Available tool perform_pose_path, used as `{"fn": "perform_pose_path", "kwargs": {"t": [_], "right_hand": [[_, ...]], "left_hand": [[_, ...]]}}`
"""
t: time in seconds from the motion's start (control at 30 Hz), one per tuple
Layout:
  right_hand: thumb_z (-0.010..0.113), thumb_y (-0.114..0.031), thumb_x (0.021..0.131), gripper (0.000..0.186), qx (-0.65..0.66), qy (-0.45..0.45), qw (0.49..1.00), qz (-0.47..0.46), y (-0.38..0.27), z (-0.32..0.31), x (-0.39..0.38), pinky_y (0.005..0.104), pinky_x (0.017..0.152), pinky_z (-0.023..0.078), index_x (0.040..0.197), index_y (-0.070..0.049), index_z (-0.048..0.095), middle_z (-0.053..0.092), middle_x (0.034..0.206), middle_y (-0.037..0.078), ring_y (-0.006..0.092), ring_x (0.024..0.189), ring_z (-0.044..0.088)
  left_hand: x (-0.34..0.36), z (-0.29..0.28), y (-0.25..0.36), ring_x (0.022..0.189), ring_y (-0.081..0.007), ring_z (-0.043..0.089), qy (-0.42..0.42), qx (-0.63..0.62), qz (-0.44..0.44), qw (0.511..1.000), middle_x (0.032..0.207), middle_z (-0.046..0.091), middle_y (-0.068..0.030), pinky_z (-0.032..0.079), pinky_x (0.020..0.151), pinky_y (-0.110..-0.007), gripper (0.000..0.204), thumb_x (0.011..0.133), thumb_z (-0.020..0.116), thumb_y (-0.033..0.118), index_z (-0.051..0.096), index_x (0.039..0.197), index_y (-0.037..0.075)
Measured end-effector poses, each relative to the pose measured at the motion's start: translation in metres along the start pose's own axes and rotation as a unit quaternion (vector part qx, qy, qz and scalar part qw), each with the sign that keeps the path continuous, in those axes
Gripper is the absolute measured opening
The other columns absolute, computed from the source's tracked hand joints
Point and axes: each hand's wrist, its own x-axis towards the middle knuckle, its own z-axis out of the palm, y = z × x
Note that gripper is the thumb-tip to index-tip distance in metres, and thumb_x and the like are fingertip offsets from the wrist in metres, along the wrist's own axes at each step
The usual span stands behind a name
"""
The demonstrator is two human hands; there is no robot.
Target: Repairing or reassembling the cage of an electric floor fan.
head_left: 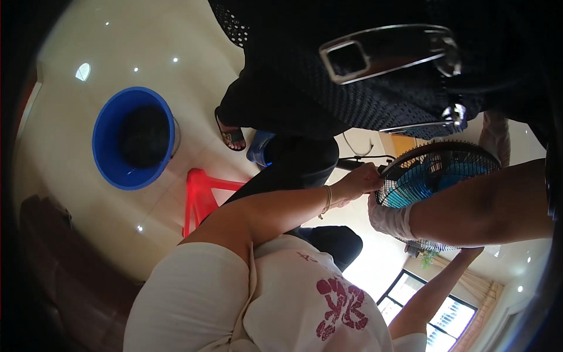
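Note:
An electric fan with a black wire guard (434, 154) and blue blades (443, 176) is at the right. My left hand (358, 183), with a bracelet at the wrist, has its fingers closed on the guard's near left edge. My right arm (433, 290) reaches up from the lower right. Its hand is mostly hidden behind the fan, so its fingers do not show. Another person in black leans in, wearing thin pale gloves. One gloved hand (392, 222) grips the guard beside my left hand; the other glove (495, 138) is at the far rim.
A blue bucket (101, 138) with something dark inside stands on the pale tiled floor (193, 35). A red plastic stool (199, 196) is left of my legs. Metal-framed glasses (404, 67) hang on the other person's black clothing. A brown sofa (64, 276) sits lower left.

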Motion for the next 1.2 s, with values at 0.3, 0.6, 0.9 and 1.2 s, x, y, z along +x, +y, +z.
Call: {"fn": "perform_pose_path", "kwargs": {"t": [0.3,0.6,0.9,1.2], "right_hand": [[0.043,-0.039,0.099,0.062,0.036,0.018,0.999,0.001,0.005,-0.004,0.002,0.0398,0.105,0.041,0.145,0.001,0.034,0.042,0.144,0.017,0.0267,0.128,0.048],[0.046,-0.031,0.099,0.053,0.092,-0.058,0.993,-0.033,0.023,-0.019,0.026,0.0397,0.103,0.042,0.141,0.002,0.041,0.050,0.137,0.015,0.0272,0.122,0.052],[0.054,-0.035,0.099,0.042,0.057,-0.008,0.998,-0.027,0.023,-0.020,0.026,0.0288,0.081,0.047,0.124,-0.002,0.057,0.063,0.105,0.005,0.0151,0.092,0.058],[0.060,-0.032,0.095,0.038,0.001,-0.027,0.997,-0.078,-0.010,0.028,-0.021,0.0214,0.079,0.045,0.114,0.000,0.067,0.067,0.101,0.001,0.0066,0.090,0.058]], "left_hand": [[-0.017,0.020,-0.001,0.093,-0.0134,0.051,0.138,0.172,0.042,0.975,0.096,0.055,-0.0040,0.043,0.086,-0.030,0.017,0.100,0.052,0.021,0.050,0.109,0.007],[-0.037,0.019,-0.010,0.105,-0.0159,0.052,0.069,0.078,0.038,0.994,0.116,0.053,-0.0074,0.043,0.090,-0.032,0.030,0.102,0.046,0.023,0.044,0.128,0.010],[-0.028,0.008,-0.021,0.110,-0.0183,0.051,0.041,0.154,0.073,0.985,0.120,0.050,-0.0095,0.043,0.097,-0.035,0.049,0.092,0.061,0.017,0.034,0.130,0.004],[-0.029,-0.006,-0.016,0.122,-0.0134,0.045,0.019,0.270,0.101,0.957,0.130,0.048,-0.0079,0.036,0.102,-0.033,0.063,0.090,0.064,0.041,0.040,0.133,0.003]]}}
